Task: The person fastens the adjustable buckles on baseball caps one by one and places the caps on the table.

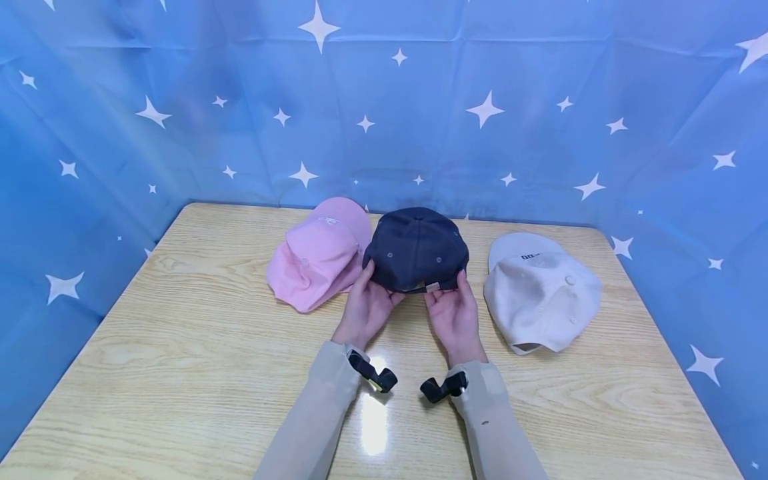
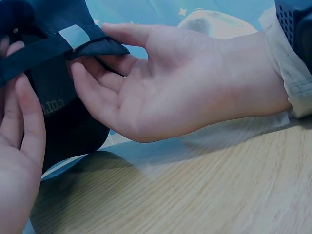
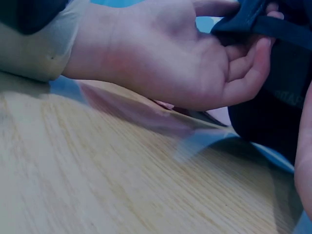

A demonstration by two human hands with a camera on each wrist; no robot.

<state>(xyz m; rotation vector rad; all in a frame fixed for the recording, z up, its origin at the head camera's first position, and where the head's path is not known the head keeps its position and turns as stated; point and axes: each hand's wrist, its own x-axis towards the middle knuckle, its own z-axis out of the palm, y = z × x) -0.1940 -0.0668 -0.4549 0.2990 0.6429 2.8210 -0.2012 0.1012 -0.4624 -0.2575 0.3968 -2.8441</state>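
Note:
A dark navy baseball cap point(image 1: 418, 248) is held between both hands, its back strap and pale buckle point(image 2: 74, 36) toward the person. My left hand point(image 1: 367, 308) grips the cap's left rear edge, with the thumb outside and fingers beneath. On the opposite side my right hand point(image 1: 454, 319) pinches the rear edge near the buckle in the same way. Faint lettering shows on the cap's dark inside in the left wrist view. The brim is hidden in the head view, and I cannot tell whether it touches the table.
A pink cap point(image 1: 321, 257) lies close by on the left, its side next to the navy cap. To the right a cream cap point(image 1: 543, 297) rests on the wooden table point(image 1: 198, 373). Behind the table hangs a blue cloth point(image 1: 420, 80) with white stars.

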